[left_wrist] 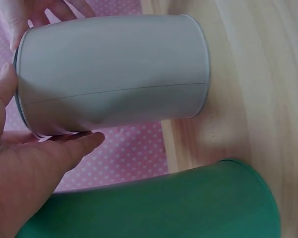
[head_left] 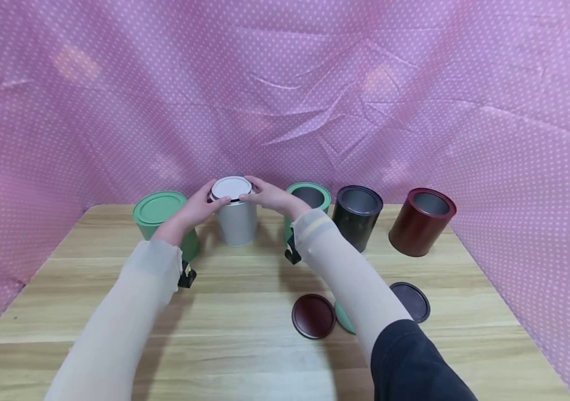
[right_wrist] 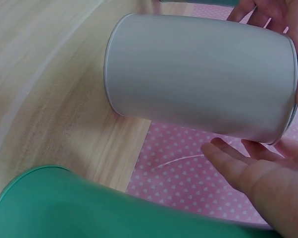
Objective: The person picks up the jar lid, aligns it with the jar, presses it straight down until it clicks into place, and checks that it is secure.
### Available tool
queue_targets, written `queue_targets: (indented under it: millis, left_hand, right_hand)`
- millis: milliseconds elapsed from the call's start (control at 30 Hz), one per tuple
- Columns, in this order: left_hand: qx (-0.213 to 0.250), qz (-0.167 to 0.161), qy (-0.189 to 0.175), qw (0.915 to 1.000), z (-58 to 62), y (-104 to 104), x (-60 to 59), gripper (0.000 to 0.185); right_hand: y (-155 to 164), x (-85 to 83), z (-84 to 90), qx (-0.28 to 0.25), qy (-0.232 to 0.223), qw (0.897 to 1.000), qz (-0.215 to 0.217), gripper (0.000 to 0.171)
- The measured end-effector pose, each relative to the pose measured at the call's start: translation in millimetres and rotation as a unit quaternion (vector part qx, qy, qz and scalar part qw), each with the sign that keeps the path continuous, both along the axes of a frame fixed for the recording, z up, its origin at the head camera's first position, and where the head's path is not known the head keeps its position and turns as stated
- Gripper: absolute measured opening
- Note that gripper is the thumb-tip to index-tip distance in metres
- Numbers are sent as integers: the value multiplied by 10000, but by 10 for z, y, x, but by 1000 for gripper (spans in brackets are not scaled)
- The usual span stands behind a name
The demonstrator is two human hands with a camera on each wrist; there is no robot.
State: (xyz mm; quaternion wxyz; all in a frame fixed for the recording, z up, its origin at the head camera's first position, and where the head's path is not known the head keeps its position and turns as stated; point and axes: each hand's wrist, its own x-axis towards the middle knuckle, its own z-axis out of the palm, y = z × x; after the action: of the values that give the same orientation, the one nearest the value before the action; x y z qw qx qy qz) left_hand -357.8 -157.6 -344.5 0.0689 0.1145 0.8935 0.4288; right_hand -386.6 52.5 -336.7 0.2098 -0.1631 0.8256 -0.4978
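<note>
Between my hands a pale grey-white can (head_left: 238, 225) stands upright at the back of the table, with a white lid (head_left: 231, 187) on top. A dark line shows between lid and can at the front. My left hand (head_left: 200, 205) holds the lid's left edge, thumb at the front. On the other side my right hand (head_left: 275, 197) holds it likewise, its thumb near the left one. Both wrist views show fingers along the upper wall of the can (left_wrist: 114, 64). A green can with its lid on (head_left: 160, 208) stands left of my left hand.
An open green can (head_left: 309, 195) is partly behind my right forearm; an open black can (head_left: 357, 220) and an open dark red can (head_left: 421, 223) stand farther right. Nearer lie a dark red lid (head_left: 313, 316), a half-hidden green lid (head_left: 344, 318) and a black lid (head_left: 412, 301). Pink dotted cloth (head_left: 285, 100) surrounds the table.
</note>
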Motion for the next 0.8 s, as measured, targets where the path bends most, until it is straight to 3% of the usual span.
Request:
queue_targets:
  millis: [400,667,800]
  left_hand:
    - [43,95,24,9999,-92,-31,60,83]
    - [-341,-87,402,9986,-99,-7,54,75]
    - [-447,-92,365,9983,-98,-12,57,76]
  right_hand:
    - [0,10,0,301,1,9995,45,73]
    - [12,56,16,530,119,9985,45,73]
    - [2,86,3,578,177,9982,-28,73]
